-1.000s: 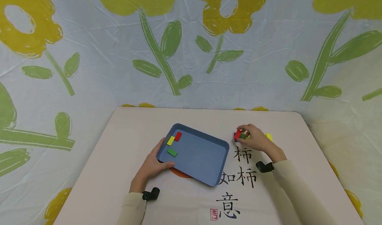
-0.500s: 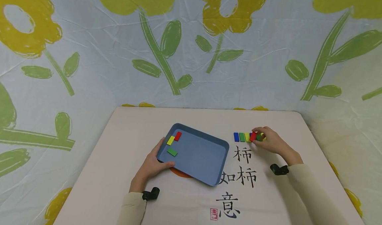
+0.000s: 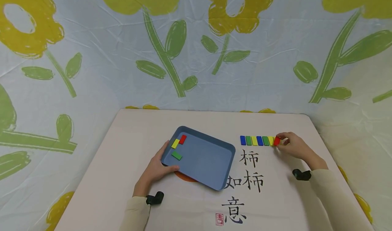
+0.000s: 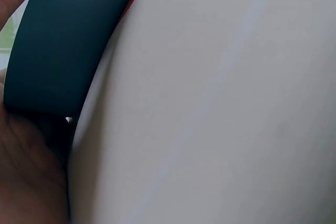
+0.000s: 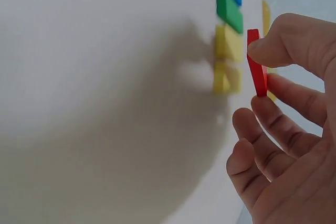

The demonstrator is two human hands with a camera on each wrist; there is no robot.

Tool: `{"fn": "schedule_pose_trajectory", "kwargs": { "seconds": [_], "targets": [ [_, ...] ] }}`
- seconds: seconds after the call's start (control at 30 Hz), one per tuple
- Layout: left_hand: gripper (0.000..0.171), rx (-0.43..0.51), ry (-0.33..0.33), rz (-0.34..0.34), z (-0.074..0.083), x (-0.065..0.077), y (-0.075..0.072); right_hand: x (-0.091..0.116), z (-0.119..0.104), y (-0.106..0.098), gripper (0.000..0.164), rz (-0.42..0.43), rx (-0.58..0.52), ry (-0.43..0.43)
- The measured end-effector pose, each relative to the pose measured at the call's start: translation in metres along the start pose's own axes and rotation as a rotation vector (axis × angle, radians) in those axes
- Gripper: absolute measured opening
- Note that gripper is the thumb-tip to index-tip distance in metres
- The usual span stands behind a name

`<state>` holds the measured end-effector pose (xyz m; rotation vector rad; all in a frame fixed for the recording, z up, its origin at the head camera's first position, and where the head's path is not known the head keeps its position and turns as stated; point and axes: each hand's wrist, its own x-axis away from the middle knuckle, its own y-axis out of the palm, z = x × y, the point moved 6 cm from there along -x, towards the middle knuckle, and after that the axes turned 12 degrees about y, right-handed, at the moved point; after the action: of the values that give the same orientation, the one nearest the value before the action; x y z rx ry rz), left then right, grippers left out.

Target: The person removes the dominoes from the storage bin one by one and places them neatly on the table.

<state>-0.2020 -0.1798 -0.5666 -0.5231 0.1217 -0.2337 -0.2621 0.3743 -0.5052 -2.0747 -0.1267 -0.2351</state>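
Red block: it (image 3: 277, 141) is hanging at the right-hand end of the row, partly covering the last yellow block (image 3: 274, 142) in the head view.
Long axis: it is running roughly away from the person, its far end leaning a little to the right; the right wrist view is showing a narrow side.
Right hand grip: the right hand (image 3: 293, 145) is pinching the red block between thumb and fingertips.
Since half a second ago: the red block is sitting farther right, having been over the row's middle; the tray and its blocks are staying put.
Row: blue, green, yellow, blue, green, yellow and yellow blocks are lying side by side, long axes also running near to far.
Left hand grip: the left hand (image 3: 157, 168) is clasping the tray (image 3: 208, 166) by its left corner, thumb on the near rim.
In the tray: a green block (image 3: 177, 155) is lying nearer the person than a yellow one and another red one.
Bench: black characters (image 3: 251, 159) are showing below the row.
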Motion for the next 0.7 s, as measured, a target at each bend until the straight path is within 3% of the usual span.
{"fn": "schedule_pose_trajectory", "kwargs": {
  "seconds": [0.43, 0.7],
  "targets": [
    [0.114, -0.007, 0.001, -0.001, 0.002, -0.001, 0.000, -0.012, 0.031, -0.005, 0.050, -0.043, 0.012, 0.040],
    [0.114, -0.003, -0.007, 0.001, 0.000, 0.000, 0.001, -0.019, 0.036, -0.001, 0.054, -0.054, 0.028, 0.070]
  ]
}}
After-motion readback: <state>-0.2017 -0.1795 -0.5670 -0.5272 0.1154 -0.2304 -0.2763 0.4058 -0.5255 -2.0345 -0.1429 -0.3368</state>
